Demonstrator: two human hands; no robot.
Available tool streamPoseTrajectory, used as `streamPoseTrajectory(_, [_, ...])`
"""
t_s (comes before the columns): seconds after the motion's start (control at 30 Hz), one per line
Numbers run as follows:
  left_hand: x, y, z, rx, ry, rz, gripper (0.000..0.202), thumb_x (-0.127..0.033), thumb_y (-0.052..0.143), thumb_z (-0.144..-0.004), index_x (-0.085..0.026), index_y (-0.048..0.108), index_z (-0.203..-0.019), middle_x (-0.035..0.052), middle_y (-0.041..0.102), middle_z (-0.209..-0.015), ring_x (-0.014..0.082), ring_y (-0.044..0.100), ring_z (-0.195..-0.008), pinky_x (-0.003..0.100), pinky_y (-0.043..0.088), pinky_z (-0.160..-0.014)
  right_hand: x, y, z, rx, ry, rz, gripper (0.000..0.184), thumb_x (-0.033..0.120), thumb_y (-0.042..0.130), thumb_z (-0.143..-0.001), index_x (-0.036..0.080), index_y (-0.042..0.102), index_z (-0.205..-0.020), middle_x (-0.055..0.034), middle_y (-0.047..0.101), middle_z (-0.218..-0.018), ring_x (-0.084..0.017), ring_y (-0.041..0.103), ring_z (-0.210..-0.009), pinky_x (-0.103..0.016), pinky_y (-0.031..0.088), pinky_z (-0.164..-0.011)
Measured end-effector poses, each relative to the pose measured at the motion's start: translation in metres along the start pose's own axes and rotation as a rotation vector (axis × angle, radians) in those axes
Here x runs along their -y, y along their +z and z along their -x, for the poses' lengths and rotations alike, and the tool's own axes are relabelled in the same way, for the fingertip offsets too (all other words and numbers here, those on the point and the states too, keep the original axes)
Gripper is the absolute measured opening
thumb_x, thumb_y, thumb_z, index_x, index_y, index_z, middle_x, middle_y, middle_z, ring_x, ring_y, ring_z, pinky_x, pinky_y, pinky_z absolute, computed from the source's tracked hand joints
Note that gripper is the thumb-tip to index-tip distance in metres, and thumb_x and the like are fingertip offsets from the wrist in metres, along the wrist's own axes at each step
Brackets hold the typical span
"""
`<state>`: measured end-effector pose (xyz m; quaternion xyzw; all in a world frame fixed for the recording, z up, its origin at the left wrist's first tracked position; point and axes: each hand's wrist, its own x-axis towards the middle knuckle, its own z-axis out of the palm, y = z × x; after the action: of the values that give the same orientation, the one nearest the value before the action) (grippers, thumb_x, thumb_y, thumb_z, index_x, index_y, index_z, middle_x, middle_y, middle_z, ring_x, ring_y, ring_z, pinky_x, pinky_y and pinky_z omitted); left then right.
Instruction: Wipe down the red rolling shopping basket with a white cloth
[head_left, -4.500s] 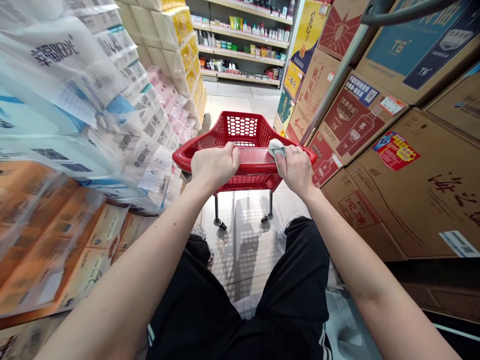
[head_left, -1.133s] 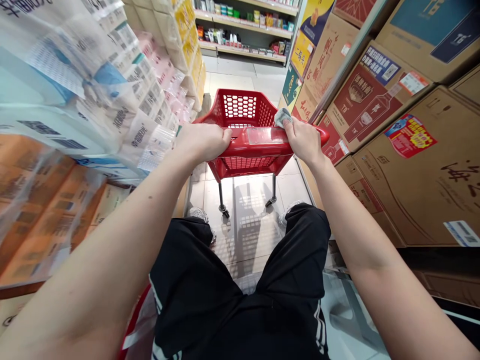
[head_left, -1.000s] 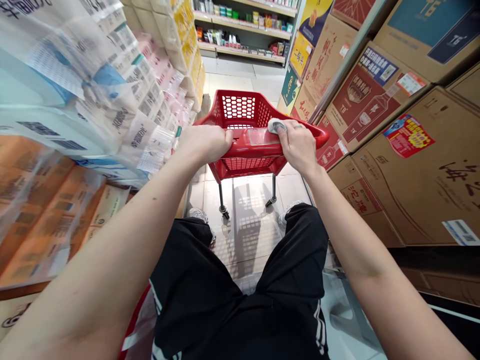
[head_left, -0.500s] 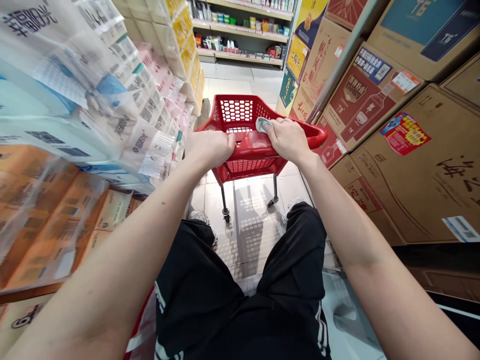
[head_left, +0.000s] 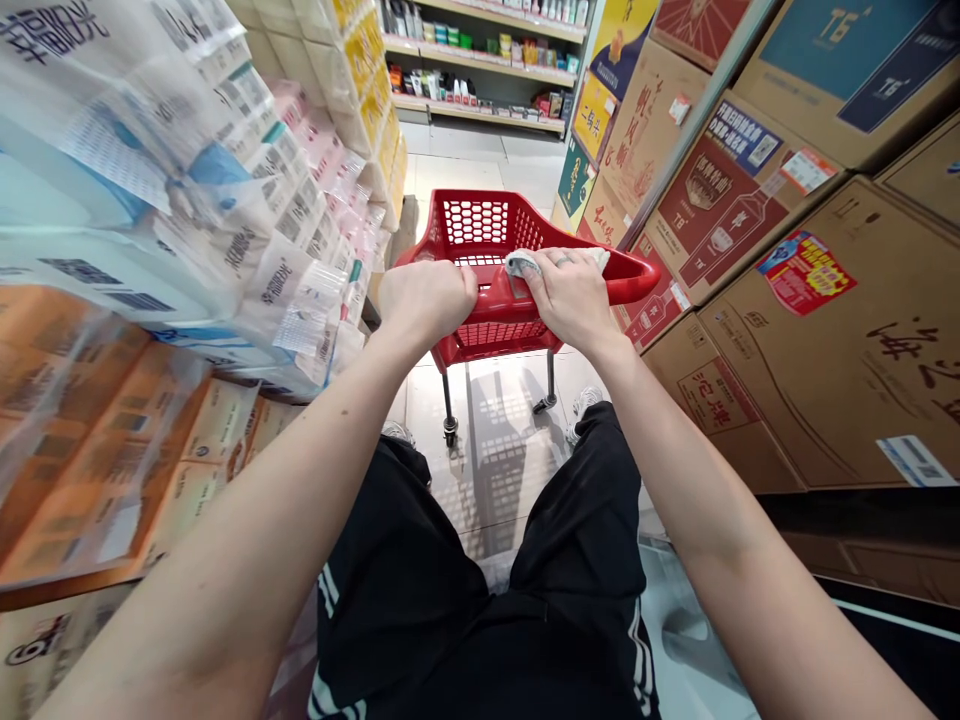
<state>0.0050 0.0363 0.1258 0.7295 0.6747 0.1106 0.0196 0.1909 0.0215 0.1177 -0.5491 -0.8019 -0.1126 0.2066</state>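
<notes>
A red plastic shopping cart (head_left: 487, 225) stands on the tiled floor in front of me in a narrow aisle. My left hand (head_left: 424, 296) is closed round the left part of its red handle bar (head_left: 637, 283). My right hand (head_left: 568, 290) presses a crumpled grey-white cloth (head_left: 522, 263) onto the middle of the bar, fingers curled over it. The cart's mesh basket looks empty. My legs in black shorts fill the bottom of the view.
Plastic-wrapped tissue packs (head_left: 225, 200) are stacked high on the left, close to the cart. Brown cardboard boxes (head_left: 825, 330) are stacked on the right. A shelf of bottles (head_left: 480, 90) crosses the far end of the aisle.
My right hand has slid the cloth leftward along the handle bar, from its right end to its middle. My left hand has kept its grip.
</notes>
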Motion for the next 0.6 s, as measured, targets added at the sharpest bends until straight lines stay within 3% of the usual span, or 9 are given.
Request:
streamPoseTrajectory(0.3, [-0.01, 0.001, 0.003, -0.016, 0.003, 0.015, 0.059, -0.045, 0.018, -0.088, -0.014, 0.068, -0.098, 0.0168, 0.068, -0.097, 0.0303, 0.058, -0.104, 0.041, 0.039, -0.085, -0.019, 0.01, -0.029, 0.079, -0.003, 0.016, 0.069, 0.052, 0.002, -0.095, 0.017, 0.061, -0.109, -0.0113, 0.067, -0.099, -0.027, 0.058, -0.097, -0.043, 0.036, -0.087])
streamPoseTrajectory(0.6, [-0.01, 0.004, -0.002, -0.009, 0.002, 0.017, 0.058, -0.047, 0.019, -0.088, -0.017, 0.067, -0.1, 0.0151, 0.068, -0.098, 0.0301, 0.057, -0.105, 0.042, 0.04, -0.086, -0.019, 0.008, -0.022, 0.06, -0.011, 0.013, 0.066, 0.051, 0.003, -0.095, 0.02, 0.058, -0.114, -0.0101, 0.065, -0.109, -0.027, 0.055, -0.102, -0.043, 0.034, -0.091])
